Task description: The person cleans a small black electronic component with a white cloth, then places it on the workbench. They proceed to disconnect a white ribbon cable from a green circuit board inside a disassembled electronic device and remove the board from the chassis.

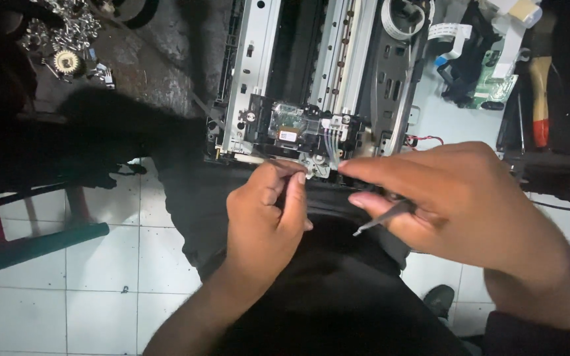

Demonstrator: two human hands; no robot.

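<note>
— Where are we working? The opened printer chassis point(311, 72) sits at the near edge of what carries it, right above our lap, and the print carriage point(295, 128) is parked at that near edge between the metal rails.

— And our hands? The left hand point(265, 217) is curled, thumb and forefinger pressed together at the carriage's lower lip, apparently pinching a thin tool or a small tab; the light is poor there and we cannot tell which. The right hand point(456, 198) is closed around a slim metal pick point(384, 217), held against the palm with its tip pointing left, while the forefinger stretches out to touch the carriage beside the thin ink tubes point(331, 142).

— How will the carriage handle? We judge it light, rigid plastic, but delicate: there is a small chip on its top face, and the tubes are soft and would kink or pull off if tugged. The flat ribbon cable point(446, 33) farther back creases easily too.

— So where do we take hold? By the solid plastic sides of the carriage, low down, never by the tubes or the chip. The chassis itself looks heavier and stiff, with thin sheet-metal edges, so we would grip it by the frame.

— Anything else around? Loose gears and screws point(64, 39) at the far left, a green circuit board point(496, 82) and a red-handled tool point(541, 99) at the far right, and white tiled floor point(100, 277) below.
</note>
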